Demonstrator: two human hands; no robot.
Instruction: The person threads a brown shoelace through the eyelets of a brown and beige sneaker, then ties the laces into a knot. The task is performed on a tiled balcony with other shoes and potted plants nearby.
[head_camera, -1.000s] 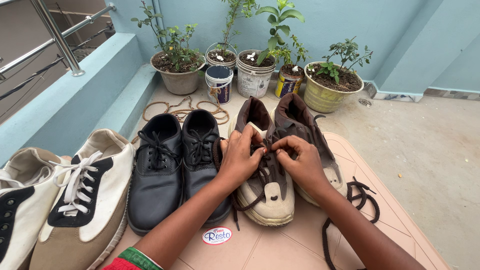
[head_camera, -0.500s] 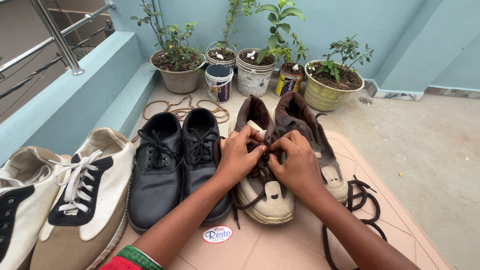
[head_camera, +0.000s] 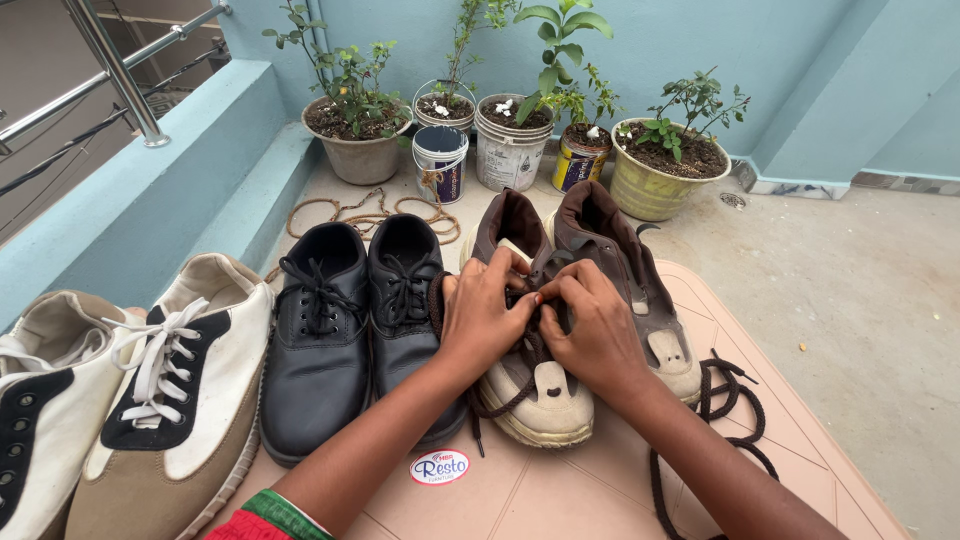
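Observation:
A tan and brown shoe (head_camera: 535, 395) stands on a pinkish plastic tabletop (head_camera: 560, 490), its mate (head_camera: 640, 290) just to the right. My left hand (head_camera: 480, 315) and my right hand (head_camera: 595, 325) meet over the nearer shoe's eyelets, fingertips pinched on its dark brown lace (head_camera: 500, 400), which loops down the shoe's left side. A second loose brown lace (head_camera: 725, 395) lies coiled on the tabletop at the right, beside my right forearm.
Left of the brown pair stand black laced shoes (head_camera: 345, 330) and white, black and tan sneakers (head_camera: 170, 390). Several potted plants (head_camera: 660, 170) and a small bucket (head_camera: 438, 165) line the blue wall. A rope (head_camera: 370, 212) lies on the concrete floor. A railing tops the left ledge.
Both hands have drawn closer together over the shoe's eyelets, and the right hand's fingers have shifted slightly along the lace. The shoes have stayed in place.

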